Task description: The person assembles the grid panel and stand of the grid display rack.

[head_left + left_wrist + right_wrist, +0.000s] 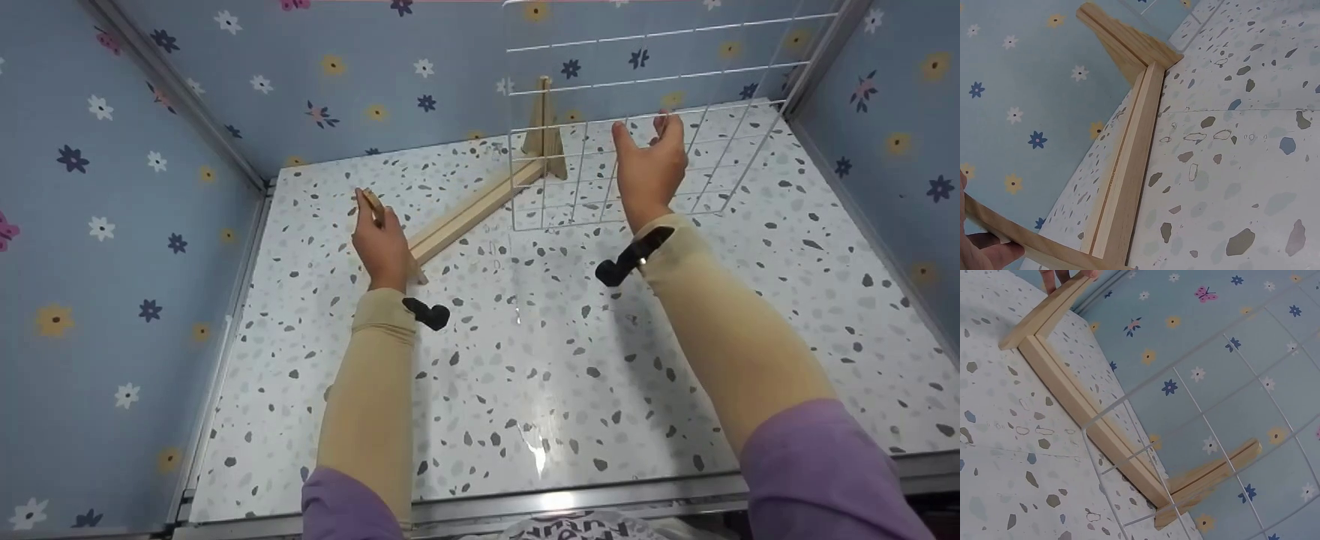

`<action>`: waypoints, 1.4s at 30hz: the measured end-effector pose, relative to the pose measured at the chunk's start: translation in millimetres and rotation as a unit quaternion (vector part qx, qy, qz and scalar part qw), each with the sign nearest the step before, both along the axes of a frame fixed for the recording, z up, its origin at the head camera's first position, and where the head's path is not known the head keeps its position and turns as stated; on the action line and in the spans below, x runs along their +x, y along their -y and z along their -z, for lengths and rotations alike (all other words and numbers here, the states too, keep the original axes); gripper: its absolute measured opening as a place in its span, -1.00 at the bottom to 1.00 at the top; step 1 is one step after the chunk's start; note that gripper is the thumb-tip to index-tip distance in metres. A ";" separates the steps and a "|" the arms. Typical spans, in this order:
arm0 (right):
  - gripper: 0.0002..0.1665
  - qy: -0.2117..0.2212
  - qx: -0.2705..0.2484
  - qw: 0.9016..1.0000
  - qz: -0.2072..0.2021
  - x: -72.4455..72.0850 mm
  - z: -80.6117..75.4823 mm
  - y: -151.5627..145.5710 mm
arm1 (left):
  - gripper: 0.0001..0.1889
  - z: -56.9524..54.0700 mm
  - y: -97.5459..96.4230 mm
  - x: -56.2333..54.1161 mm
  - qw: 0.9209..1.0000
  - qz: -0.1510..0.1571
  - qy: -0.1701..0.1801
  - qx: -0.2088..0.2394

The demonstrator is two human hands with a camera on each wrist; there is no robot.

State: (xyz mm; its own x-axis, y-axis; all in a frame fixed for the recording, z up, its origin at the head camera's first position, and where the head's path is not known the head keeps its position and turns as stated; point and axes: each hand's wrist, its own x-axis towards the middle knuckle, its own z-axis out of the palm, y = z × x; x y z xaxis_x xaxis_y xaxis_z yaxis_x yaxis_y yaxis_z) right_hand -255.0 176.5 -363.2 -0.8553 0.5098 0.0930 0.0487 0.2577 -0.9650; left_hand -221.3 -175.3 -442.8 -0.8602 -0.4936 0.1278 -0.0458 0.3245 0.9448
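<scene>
A wooden stand (480, 208) lies diagonally across the speckled table, a grooved bar with an upright piece at each end. My left hand (381, 244) pinches the near upright (1053, 312) between thumb and fingers. At the bar's other end, the far upright (1120, 39) leans up against the wall side and shows a groove along its length. My right hand (651, 172) grips a white wire grid (512, 187), thumb and fingers at its wires. The grid is raised on the right and overlaps the far upright in the head view. The right hand is outside the right wrist view.
Blue flower-patterned walls (420, 90) enclose the back and both sides of the white speckled table (510, 390). A metal rail (585, 496) runs along the front edge. Black straps with small mounts (427, 313) sit on both wrists.
</scene>
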 end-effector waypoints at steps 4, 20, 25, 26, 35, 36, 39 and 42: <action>-0.15 -0.003 0.001 1.000 0.003 -2.3 -5.8 0.5 | -0.35 0.3 -4.8 0.4 1.000 0.008 0.001 -0.006; -0.13 -0.007 -0.005 1.000 0.003 -7.0 -27.6 1.4 | -0.36 2.5 -23.2 -1.0 0.999 0.053 -0.003 0.007; -0.14 -0.009 0.003 1.000 0.001 -7.8 -34.1 2.4 | -0.35 2.2 -27.2 -1.3 0.998 0.061 0.000 0.005; -0.15 -0.008 0.002 1.000 0.000 -8.0 -35.7 2.9 | -0.35 2.0 -27.9 -1.1 0.998 0.062 -0.001 0.005; -0.14 -0.002 -0.005 1.000 -0.005 -11.4 -49.4 9.4 | -0.35 0.6 -29.8 -2.0 0.997 0.082 -0.003 -0.002; -0.14 -0.003 -0.007 1.000 -0.005 -12.1 -50.6 9.8 | -0.35 0.2 -29.6 -2.4 0.996 0.084 -0.002 -0.001; -0.14 -0.010 -0.005 1.000 -0.005 -13.9 -53.8 10.5 | -0.35 -1.4 -29.7 -4.5 0.996 0.089 0.000 -0.003; -0.13 -0.011 0.000 1.000 -0.004 -14.7 -56.9 10.9 | -0.36 -2.9 -32.0 -6.2 0.996 0.093 -0.003 -0.006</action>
State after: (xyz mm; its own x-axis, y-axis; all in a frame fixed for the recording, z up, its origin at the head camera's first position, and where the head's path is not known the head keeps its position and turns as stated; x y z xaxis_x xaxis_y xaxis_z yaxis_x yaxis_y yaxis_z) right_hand -269.8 165.6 -306.3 -0.8575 0.5021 0.1119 0.0247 0.2574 -0.9660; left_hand -227.5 -143.2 -439.9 -0.9358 -0.3245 0.1379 0.0211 0.3387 0.9407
